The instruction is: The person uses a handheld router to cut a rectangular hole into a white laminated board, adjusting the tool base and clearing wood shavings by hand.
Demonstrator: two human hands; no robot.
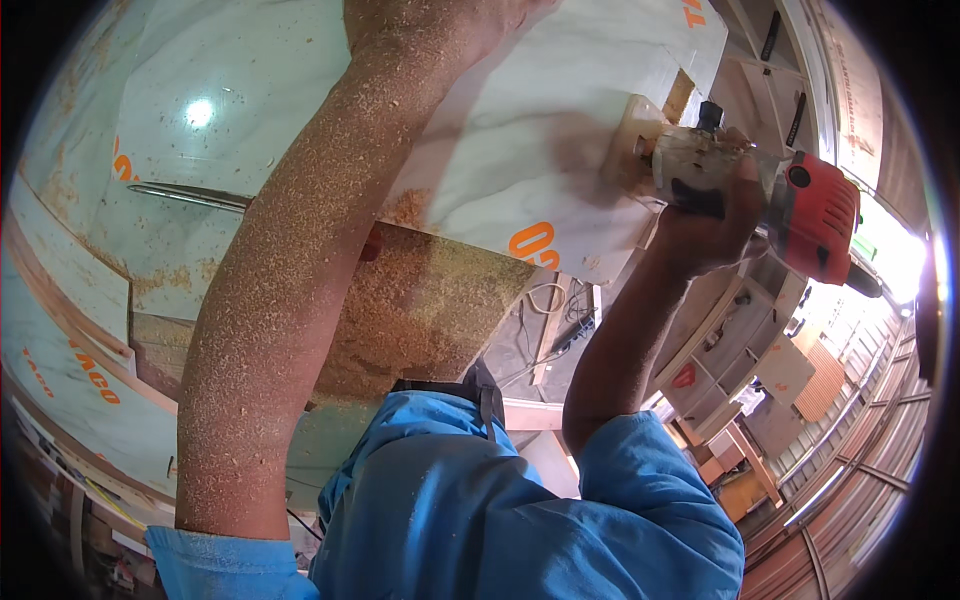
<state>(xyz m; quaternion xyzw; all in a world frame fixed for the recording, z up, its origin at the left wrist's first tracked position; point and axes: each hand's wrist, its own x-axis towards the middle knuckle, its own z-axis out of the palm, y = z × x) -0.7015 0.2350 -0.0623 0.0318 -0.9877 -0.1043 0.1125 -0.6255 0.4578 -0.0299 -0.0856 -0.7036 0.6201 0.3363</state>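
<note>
My right hand is wrapped around the body of a red and pale power trimmer. The trimmer's flat pale base lies against the right edge of a large white laminated board with orange print. My left forearm, coated in sawdust, stretches up across the board. The left hand itself is cut off by the picture's top edge, so its grip is hidden. Both sleeves are blue.
A brown panel thick with sawdust lies under the white board. A thin metal strip rests on the board at left. More white sheets lie at lower left. Cables and wooden cabinet parts sit at right.
</note>
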